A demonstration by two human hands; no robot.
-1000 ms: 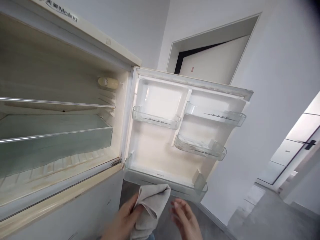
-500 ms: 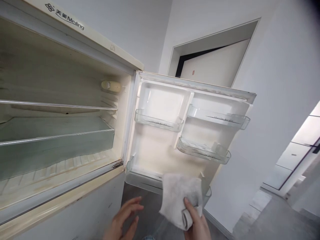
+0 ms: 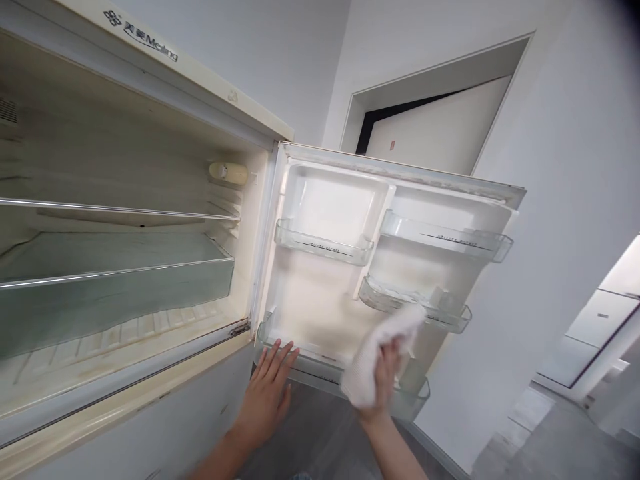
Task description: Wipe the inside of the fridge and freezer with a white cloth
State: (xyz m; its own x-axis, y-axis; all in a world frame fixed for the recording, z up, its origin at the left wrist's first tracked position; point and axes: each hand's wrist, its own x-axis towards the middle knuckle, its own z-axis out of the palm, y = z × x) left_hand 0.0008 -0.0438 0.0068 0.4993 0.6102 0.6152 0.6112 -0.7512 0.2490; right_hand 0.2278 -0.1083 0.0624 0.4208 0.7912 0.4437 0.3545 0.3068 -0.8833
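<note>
Firmly, the right hand [image 3: 386,375] held a cloth [image 3: 373,353] to the fridge door [image 3: 310,310]. Bracing with the flat, spread left hand [image 3: 267,392] seemed wise.

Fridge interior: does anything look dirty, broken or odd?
Nothing is broken or spilled. The fridge has yellow-brown stains along its bottom ledge, and the door lining looks yellowed beside the cloth in the right hand.

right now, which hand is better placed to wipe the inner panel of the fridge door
Right. The right hand grips the cloth, held at the door panel below the middle shelf. The left hand is bare, fingers spread on the bottom shelf rim.
</note>
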